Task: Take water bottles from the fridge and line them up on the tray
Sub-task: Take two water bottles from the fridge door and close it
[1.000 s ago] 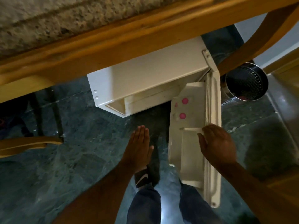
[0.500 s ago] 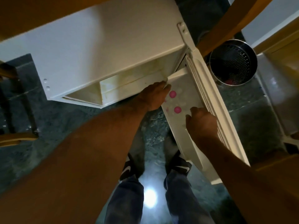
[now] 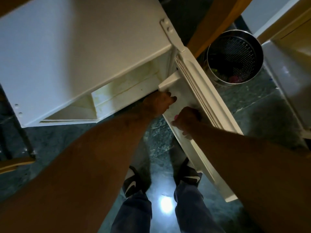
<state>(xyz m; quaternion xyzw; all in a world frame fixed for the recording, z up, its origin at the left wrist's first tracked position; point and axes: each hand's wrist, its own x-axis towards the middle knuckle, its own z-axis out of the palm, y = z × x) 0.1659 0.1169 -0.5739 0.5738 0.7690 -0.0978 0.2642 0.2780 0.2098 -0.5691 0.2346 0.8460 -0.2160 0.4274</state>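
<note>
Step one for us, the pick: both hands sit in the open fridge (image 3: 84,47) door shelf (image 3: 183,98), left hand (image 3: 159,103) and right hand (image 3: 186,118) each closed on a mostly hidden pink-capped bottle (image 3: 176,117), we judge; next, lift clear, tray unseen.

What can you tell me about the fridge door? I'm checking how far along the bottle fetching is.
The fridge door is white, plastic-looking on the inside, hinged at its top corner by a screwed metal bracket and swung open toward the person. A ribbed gasket runs along its inner face beside a moulded shelf. The left hand reaches into the shelf's upper end; the right hand is closed over something there with a pink cap peeking out. The door's lower end hangs over the dark floor, by the feet.
</note>
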